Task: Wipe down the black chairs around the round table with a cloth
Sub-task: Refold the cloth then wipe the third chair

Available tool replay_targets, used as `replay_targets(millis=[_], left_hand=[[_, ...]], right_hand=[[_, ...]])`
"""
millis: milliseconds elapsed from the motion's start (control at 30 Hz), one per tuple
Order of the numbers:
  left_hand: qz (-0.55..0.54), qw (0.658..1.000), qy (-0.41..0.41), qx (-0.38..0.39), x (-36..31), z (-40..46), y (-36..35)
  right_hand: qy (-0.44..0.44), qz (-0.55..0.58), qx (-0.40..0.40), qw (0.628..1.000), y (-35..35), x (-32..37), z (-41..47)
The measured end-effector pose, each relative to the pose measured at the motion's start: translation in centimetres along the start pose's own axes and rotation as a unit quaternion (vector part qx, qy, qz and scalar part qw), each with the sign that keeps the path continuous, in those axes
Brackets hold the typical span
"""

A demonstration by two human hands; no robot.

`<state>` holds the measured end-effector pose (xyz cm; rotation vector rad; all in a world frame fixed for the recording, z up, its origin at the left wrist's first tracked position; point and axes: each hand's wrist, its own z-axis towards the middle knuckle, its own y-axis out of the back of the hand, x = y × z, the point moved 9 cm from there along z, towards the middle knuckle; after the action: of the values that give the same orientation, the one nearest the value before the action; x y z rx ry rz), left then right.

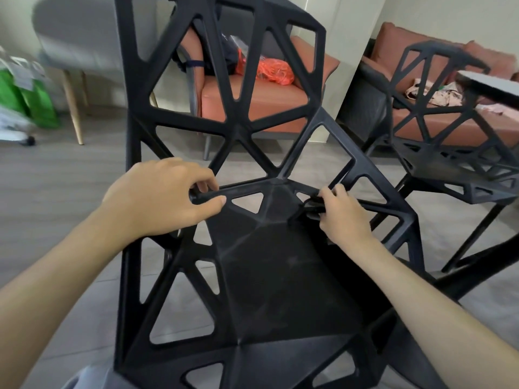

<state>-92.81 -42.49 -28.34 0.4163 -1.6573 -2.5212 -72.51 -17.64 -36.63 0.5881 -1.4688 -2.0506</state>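
Note:
A black lattice chair (pixel 269 276) stands right in front of me, its backrest rising toward the top of the view. My left hand (pixel 160 200) grips a bar of the chair at the rear left of the seat, thumb under and fingers over it. My right hand (pixel 342 214) holds a dark, bunched cloth (pixel 307 210) against the rear right of the seat, where the seat meets the backrest. A second black lattice chair (pixel 438 127) stands at the right, tucked under the table's edge (pixel 494 85).
Behind the chairs are orange-cushioned sofas (pixel 269 99) holding an orange bag (pixel 273 71) and crumpled cloths. A grey chair with wooden legs (pixel 73 108) and a green bag (pixel 36 102) stand at the left. Grey floor surrounds the chair.

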Motion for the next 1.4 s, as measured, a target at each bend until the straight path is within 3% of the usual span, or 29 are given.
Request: replay_targets(millis=[167,267,600,767,967,1133,1300,1400], left_hand=[[0.018,1.000,-0.004,0.012,0.1,-0.4,-0.4],[0.044,0.999,-0.014,0.025,0.0,-0.4,-0.7],[0.017,1.000,0.000,0.007,0.1,-0.6,-0.1],[0.026,0.999,-0.003,0.028,-0.2,-0.5,-0.4],[0.050,0.998,-0.015,0.036,-0.2,-0.1,-0.8],[0.102,0.992,-0.043,0.053,-0.9,0.0,-1.3],[0.090,0.994,-0.037,0.053,-0.7,-0.4,-1.2],[0.069,0.996,-0.033,0.044,-0.7,-0.2,-1.0]], right_hand=[[0.060,0.083,-0.010,0.995,-2.3,6.6,5.1],[0.083,0.073,0.003,0.994,-3.3,9.3,7.4],[-0.026,-0.021,0.009,0.999,-0.1,-1.3,1.3],[0.043,0.101,0.015,0.994,-2.4,4.0,4.7],[0.069,0.116,-0.040,0.990,-4.0,8.9,9.1],[0.149,-0.010,-0.103,0.983,-2.7,8.2,9.7],[0.045,0.030,-0.204,0.977,0.8,5.5,11.6],[0.090,0.055,-0.156,0.982,-1.4,6.9,10.1]])
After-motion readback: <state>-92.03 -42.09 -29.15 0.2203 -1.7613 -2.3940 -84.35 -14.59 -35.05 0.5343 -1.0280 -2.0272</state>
